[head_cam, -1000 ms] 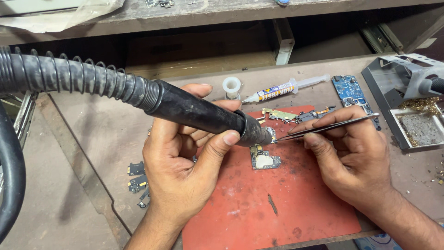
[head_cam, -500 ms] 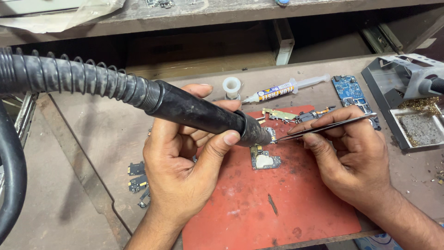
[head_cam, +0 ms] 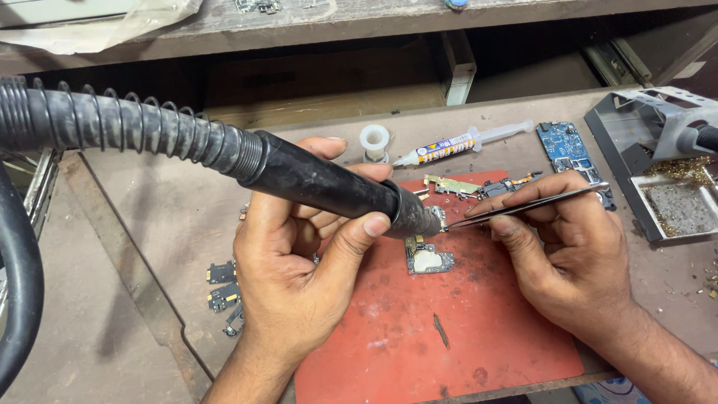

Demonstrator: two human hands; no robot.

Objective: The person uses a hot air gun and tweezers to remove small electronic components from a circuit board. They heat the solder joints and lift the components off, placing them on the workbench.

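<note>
Head view: small circuit board on red mat, heating under way, part not lifted.
Left hand grips hot-air nozzle above board; right hand pinches tweezers closed beside it.

Black hot-air handpiece with ribbed, coil-wrapped black hose. Silvery steel tweezers. Red-orange work mat, smudged with dark marks. Blue circuit board. Clear syringe with yellow-and-blue label. White tape roll. Grey-brown, scuffed table. Grey stand holding brass-coloured wool.
</note>
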